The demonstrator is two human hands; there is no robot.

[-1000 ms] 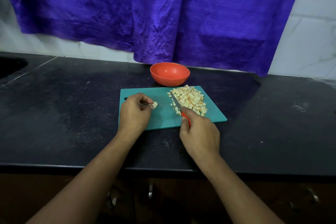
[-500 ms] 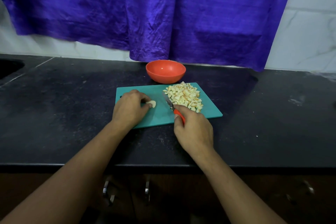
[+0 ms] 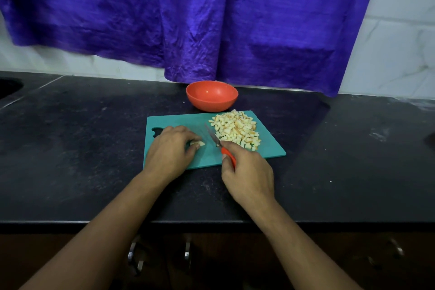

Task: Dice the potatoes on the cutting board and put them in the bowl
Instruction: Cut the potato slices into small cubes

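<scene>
A small potato piece (image 3: 197, 143) is pinned on the teal cutting board (image 3: 179, 120) by the left hand (image 3: 170, 150). The orange-handled knife (image 3: 217, 142) is gripped in the right hand (image 3: 247, 172), just right. Diced potatoes (image 3: 236, 129) are heaped far right, near the empty orange bowl (image 3: 211, 95).

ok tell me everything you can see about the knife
The knife is small, with a short, slim, metal-looking blade and an orange handle that looks plastic. The right hand grips the handle and hides most of it. The blade points away and to the left, over the teal cutting board, between the heap of diced potato and the piece under the left hand.
</scene>
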